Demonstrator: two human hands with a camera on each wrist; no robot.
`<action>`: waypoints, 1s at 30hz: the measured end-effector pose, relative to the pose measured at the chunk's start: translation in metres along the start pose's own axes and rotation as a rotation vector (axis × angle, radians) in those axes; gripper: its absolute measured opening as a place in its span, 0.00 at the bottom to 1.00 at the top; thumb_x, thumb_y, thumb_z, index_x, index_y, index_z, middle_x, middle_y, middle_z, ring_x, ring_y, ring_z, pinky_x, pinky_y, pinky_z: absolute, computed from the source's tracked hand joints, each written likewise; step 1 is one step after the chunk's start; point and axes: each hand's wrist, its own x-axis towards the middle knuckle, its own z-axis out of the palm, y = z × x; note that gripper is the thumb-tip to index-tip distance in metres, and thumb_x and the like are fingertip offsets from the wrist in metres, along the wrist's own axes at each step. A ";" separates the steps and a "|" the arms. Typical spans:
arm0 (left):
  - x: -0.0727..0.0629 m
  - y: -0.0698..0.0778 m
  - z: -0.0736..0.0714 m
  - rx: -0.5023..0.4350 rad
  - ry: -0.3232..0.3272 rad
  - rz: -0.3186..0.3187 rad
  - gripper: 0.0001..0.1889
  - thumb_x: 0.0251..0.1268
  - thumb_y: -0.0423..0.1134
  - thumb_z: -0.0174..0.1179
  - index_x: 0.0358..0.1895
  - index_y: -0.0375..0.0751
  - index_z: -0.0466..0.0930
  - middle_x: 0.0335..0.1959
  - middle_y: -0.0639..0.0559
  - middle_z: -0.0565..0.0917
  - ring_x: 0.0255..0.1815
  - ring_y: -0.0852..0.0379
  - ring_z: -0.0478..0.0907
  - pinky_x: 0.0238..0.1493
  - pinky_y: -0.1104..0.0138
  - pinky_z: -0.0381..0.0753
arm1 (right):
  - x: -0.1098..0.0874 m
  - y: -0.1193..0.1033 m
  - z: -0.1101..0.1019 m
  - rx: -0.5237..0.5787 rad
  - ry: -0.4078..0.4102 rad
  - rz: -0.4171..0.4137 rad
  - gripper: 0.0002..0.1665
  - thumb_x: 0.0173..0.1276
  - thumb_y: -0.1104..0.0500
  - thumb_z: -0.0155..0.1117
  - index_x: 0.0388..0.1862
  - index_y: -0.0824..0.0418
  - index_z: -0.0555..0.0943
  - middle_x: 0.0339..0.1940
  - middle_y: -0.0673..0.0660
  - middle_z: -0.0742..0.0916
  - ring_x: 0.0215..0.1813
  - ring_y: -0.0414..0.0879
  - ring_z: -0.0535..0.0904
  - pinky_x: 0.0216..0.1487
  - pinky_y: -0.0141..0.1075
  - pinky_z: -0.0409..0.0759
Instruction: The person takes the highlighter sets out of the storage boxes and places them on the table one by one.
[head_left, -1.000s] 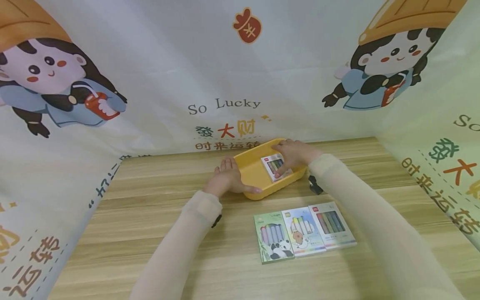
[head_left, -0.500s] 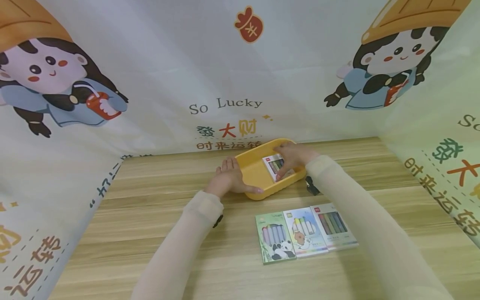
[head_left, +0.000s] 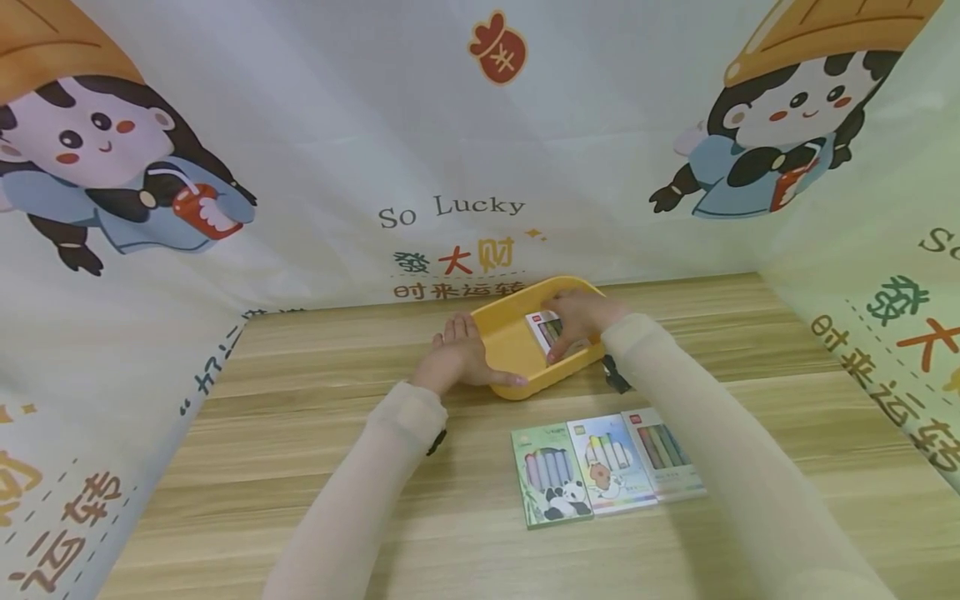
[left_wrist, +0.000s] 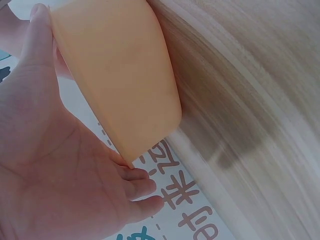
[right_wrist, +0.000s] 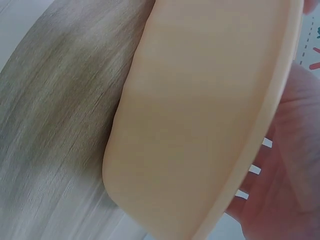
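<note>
A yellow plastic tray (head_left: 510, 346) stands slantwise at the back of the table. At its left end, my left hand (head_left: 453, 358) lies with straight fingers on the outside and thumb along the front rim; the left wrist view shows the palm (left_wrist: 65, 175) against the rim. Inside the tray's right half lies a white box of crayon-like sticks (head_left: 546, 329). My right hand (head_left: 576, 318) reaches over it, thumb on the near side and fingers on the far side, gripping it. Part of the box is hidden by that hand. In the right wrist view, the tray wall (right_wrist: 190, 115) hides the box's bulk.
Three more boxes of coloured sticks lie side by side nearer me: a green panda one (head_left: 552, 479), a pale blue one (head_left: 611, 465) and a white one (head_left: 660, 454), partly behind my right sleeve (head_left: 697, 408). A printed cloth (head_left: 337, 167) rises behind the table (head_left: 300, 417).
My right hand has shifted slightly left over the box, covering more of it. The right sleeve now hides more of the white box in front. The left hand stays put.
</note>
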 end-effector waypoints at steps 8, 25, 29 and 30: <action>0.000 0.000 0.002 0.009 0.001 0.005 0.75 0.46 0.80 0.59 0.77 0.28 0.25 0.81 0.32 0.31 0.84 0.39 0.30 0.83 0.48 0.40 | 0.001 -0.002 0.002 0.005 -0.002 0.000 0.66 0.46 0.34 0.79 0.79 0.56 0.59 0.81 0.62 0.61 0.80 0.61 0.57 0.79 0.57 0.58; 0.002 0.000 0.003 0.016 0.012 -0.004 0.74 0.46 0.80 0.59 0.78 0.29 0.26 0.81 0.33 0.32 0.84 0.39 0.32 0.83 0.48 0.41 | 0.007 -0.001 0.007 0.006 -0.029 0.037 0.66 0.48 0.31 0.76 0.80 0.55 0.56 0.82 0.61 0.59 0.80 0.59 0.58 0.80 0.54 0.58; 0.002 0.000 0.003 0.017 0.014 -0.004 0.74 0.46 0.80 0.59 0.78 0.29 0.26 0.81 0.33 0.33 0.84 0.39 0.32 0.83 0.49 0.41 | 0.007 -0.002 0.008 -0.003 -0.022 0.035 0.66 0.49 0.31 0.75 0.80 0.56 0.57 0.82 0.61 0.60 0.81 0.58 0.58 0.81 0.53 0.57; 0.002 0.000 0.003 0.018 0.014 -0.003 0.74 0.46 0.80 0.59 0.78 0.29 0.27 0.81 0.33 0.33 0.84 0.39 0.32 0.83 0.49 0.41 | 0.006 -0.002 0.008 -0.009 -0.021 0.034 0.66 0.50 0.31 0.75 0.80 0.56 0.57 0.82 0.61 0.60 0.81 0.58 0.58 0.80 0.53 0.57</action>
